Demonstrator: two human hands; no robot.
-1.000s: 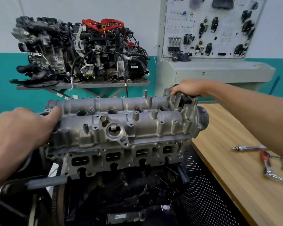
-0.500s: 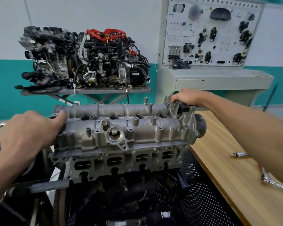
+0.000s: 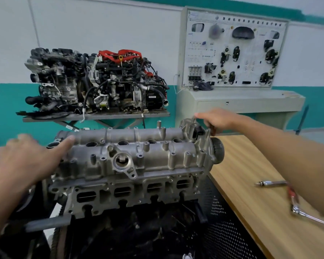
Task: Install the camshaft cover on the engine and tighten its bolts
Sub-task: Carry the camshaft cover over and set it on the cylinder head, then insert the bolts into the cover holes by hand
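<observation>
The grey aluminium camshaft cover point(image 3: 138, 152) lies across the top of the cylinder head point(image 3: 131, 191) of the engine in front of me. My left hand point(image 3: 32, 161) is spread at the cover's left end, fingers apart and blurred, the thumb touching the cover's upper left. At the right end, my right hand point(image 3: 216, 120) hovers with loosely curled fingers just over the cover's black sensor and bracket, holding nothing that I can see.
A wooden bench point(image 3: 260, 199) stands at the right with a ratchet wrench point(image 3: 307, 215), a red-handled tool point(image 3: 293, 195) and a chrome extension bar point(image 3: 271, 183) on it. Behind are another engine point(image 3: 97, 83) on a stand and a white training panel point(image 3: 232, 55).
Both hands have loosened from gripping the cover's ends: the left fingers have spread open, the right hand has lifted off the bracket. The cover now rests on the head.
</observation>
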